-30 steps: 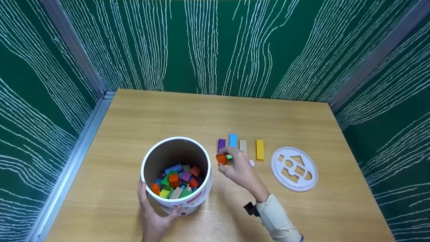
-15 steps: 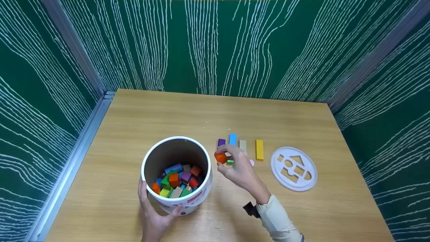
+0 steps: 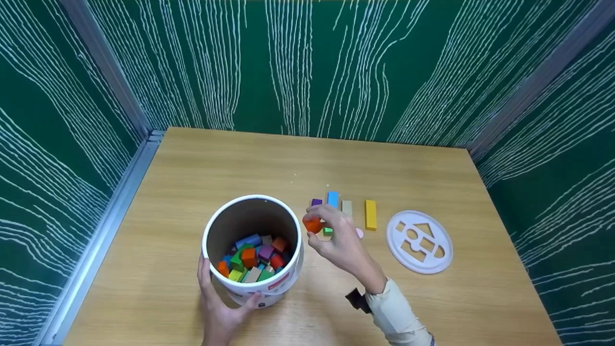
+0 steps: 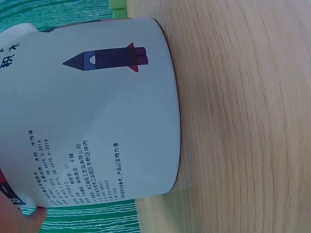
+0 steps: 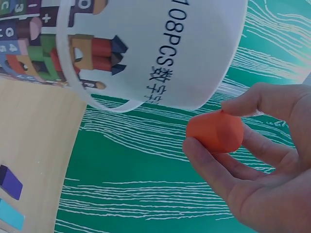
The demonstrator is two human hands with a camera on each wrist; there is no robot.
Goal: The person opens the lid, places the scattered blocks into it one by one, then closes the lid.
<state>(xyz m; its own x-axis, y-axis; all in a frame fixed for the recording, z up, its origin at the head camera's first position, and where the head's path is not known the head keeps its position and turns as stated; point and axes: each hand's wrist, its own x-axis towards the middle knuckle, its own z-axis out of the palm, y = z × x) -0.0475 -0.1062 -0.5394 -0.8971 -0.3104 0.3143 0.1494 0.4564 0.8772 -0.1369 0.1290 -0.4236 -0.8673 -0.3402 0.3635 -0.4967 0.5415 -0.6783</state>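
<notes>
Over the last second the right hand [image 3: 344, 243] has slid slightly toward nine o'clock, carrying the orange block [image 3: 311, 224] closer to the rim of the bucket [image 3: 291, 282] and covering more of the purple block [image 3: 316, 202]. The left hand [image 3: 222, 312] stays where it was. Thumb and fingertips of the right hand pinch the orange block off the table, just beside the rim, between two and three o'clock from the bucket's centre. The left hand's thumb and fingers are spread against the bucket, thumb near six o'clock, fingers near eight; the farther fingers are hidden.

The orange block is stubby and smooth; its exact shape is hard to tell. The bucket is a tall white cylinder printed with a rocket and lettering, with a thin handle [image 5: 73, 68]. Inside lies a jumble of coloured blocks [image 3: 250, 258]. Flat on the table toward two o'clock are the purple block, a blue block [image 3: 333, 199] and a beige block [image 3: 347, 208]; nearer three are a yellow block [image 3: 370, 215], a green block [image 3: 328, 231], a pink disc [image 3: 359, 233] and a round white lid [image 3: 395, 243] with shaped cut-outs.

The wooden table [image 3: 230, 163] has fine grain. Green walls [image 3: 331, 72] with wavy white lines surround it, with grey posts [image 3: 108, 72] at the corners.
</notes>
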